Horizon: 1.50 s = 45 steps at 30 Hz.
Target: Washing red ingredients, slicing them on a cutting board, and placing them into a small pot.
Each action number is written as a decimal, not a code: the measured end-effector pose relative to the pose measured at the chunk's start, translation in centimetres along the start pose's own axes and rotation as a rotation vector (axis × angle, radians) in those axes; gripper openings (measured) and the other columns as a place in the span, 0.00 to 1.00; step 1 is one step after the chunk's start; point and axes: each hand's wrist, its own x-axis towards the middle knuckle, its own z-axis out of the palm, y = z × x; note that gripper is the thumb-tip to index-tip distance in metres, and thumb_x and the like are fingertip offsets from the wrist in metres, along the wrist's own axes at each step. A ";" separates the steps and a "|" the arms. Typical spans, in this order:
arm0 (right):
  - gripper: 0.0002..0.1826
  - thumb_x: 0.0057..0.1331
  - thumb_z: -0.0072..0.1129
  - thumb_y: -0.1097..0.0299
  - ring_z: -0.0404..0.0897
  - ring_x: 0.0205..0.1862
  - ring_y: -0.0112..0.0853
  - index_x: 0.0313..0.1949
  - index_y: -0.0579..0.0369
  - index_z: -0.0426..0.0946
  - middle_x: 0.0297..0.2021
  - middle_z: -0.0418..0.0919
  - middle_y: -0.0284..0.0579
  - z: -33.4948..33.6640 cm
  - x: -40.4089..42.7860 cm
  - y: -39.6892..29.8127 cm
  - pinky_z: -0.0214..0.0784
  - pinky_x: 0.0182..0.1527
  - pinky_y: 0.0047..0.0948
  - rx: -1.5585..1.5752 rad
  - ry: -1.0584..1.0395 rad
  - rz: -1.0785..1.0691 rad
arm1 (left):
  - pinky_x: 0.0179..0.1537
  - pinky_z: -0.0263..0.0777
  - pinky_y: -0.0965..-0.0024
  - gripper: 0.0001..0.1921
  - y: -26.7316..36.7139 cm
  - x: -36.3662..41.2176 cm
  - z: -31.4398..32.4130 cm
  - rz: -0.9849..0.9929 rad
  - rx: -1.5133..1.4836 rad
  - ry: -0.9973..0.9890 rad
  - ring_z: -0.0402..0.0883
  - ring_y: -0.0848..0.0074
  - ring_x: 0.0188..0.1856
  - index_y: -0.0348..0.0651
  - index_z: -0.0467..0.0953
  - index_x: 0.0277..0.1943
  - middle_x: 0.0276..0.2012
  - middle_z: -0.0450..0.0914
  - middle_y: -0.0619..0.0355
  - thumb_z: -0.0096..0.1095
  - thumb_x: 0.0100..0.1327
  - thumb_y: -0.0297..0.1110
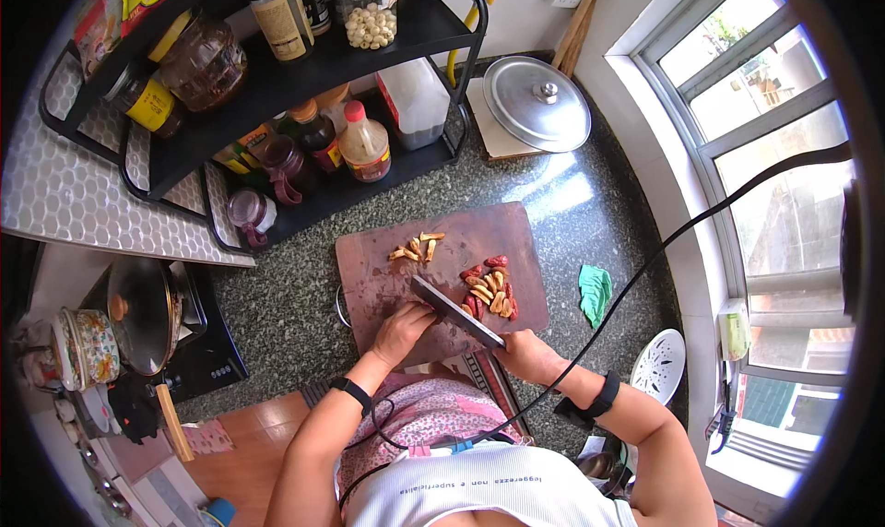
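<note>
My right hand (531, 357) grips the handle of a kitchen knife (456, 311), whose wide blade runs diagonally over the wooden cutting board (377, 295). Beside the blade, my left hand (404, 330) rests on the board with its fingers bent together; whatever may be under the fingertips is hidden. To the right of the blade lies a cluster of wrinkled dried red dates (496, 261) and yellow-brown dried pieces (482, 292). Several narrow yellow-brown strips (430, 250) lie near the board's far edge.
A black shelf rack (311, 84) with jars and bottles stands behind the board. A lidded pan (142, 319) sits on the stove at left. Rightward are a green crumpled cloth or wrapper (594, 295), a white perforated dish (658, 366) and a hanging black cable (626, 288). A metal lid (536, 115) lies farther back.
</note>
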 end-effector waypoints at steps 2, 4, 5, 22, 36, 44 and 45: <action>0.10 0.57 0.49 0.71 0.75 0.34 0.53 0.37 0.62 0.72 0.29 0.75 0.61 -0.4 0.2 -0.6 0.69 0.36 0.44 -0.024 -0.037 0.055 | 0.41 0.72 0.70 0.09 0.1 0.2 -0.1 -0.006 -0.006 -0.008 0.74 0.64 0.41 0.37 0.76 0.34 0.35 0.76 0.54 0.54 0.48 0.24; 0.10 0.57 0.49 0.70 0.75 0.34 0.53 0.36 0.62 0.72 0.29 0.75 0.61 -0.4 0.9 -1.2 0.69 0.36 0.44 -0.051 -0.075 0.104 | 0.41 0.72 0.69 0.09 0.0 0.3 -0.2 -0.001 -0.016 -0.008 0.75 0.65 0.41 0.37 0.76 0.33 0.35 0.76 0.54 0.55 0.47 0.23; 0.10 0.57 0.49 0.69 0.75 0.34 0.53 0.34 0.63 0.73 0.28 0.75 0.61 -0.1 1.4 -1.2 0.69 0.35 0.44 -0.086 -0.107 0.137 | 0.41 0.72 0.69 0.09 -0.1 0.3 -0.2 -0.006 -0.017 -0.006 0.75 0.65 0.41 0.37 0.76 0.33 0.35 0.76 0.54 0.55 0.47 0.23; 0.16 0.57 0.49 0.62 0.76 0.33 0.51 0.29 0.65 0.75 0.27 0.76 0.61 4.6 5.4 -1.2 0.70 0.37 0.44 -0.144 -0.059 0.287 | 0.42 0.71 0.69 0.10 -0.9 -1.4 1.4 -0.064 -0.046 -0.003 0.73 0.66 0.41 0.42 0.75 0.37 0.37 0.74 0.57 0.52 0.50 0.25; 0.15 0.57 0.51 0.63 0.76 0.30 0.52 0.27 0.67 0.75 0.24 0.75 0.62 4.1 4.6 0.2 0.69 0.35 0.43 0.029 0.055 0.180 | 0.34 0.74 0.74 0.09 -1.2 -0.2 -1.4 0.082 -0.048 -0.147 0.74 0.71 0.38 0.43 0.75 0.34 0.36 0.74 0.61 0.55 0.47 0.26; 0.10 0.58 0.50 0.68 0.74 0.31 0.52 0.32 0.63 0.73 0.24 0.74 0.61 2.2 1.3 -0.9 0.67 0.32 0.44 0.060 0.023 0.121 | 0.36 0.74 0.74 0.09 -1.1 0.0 -0.3 0.088 0.097 -0.080 0.75 0.71 0.41 0.43 0.76 0.35 0.36 0.76 0.60 0.56 0.48 0.27; 0.10 0.58 0.50 0.68 0.74 0.31 0.52 0.32 0.63 0.73 0.24 0.74 0.61 2.4 1.2 -0.8 0.67 0.32 0.44 0.058 0.024 0.124 | 0.36 0.74 0.74 0.09 -1.0 0.1 -0.3 0.090 0.094 -0.079 0.75 0.71 0.41 0.43 0.76 0.35 0.36 0.76 0.60 0.56 0.48 0.27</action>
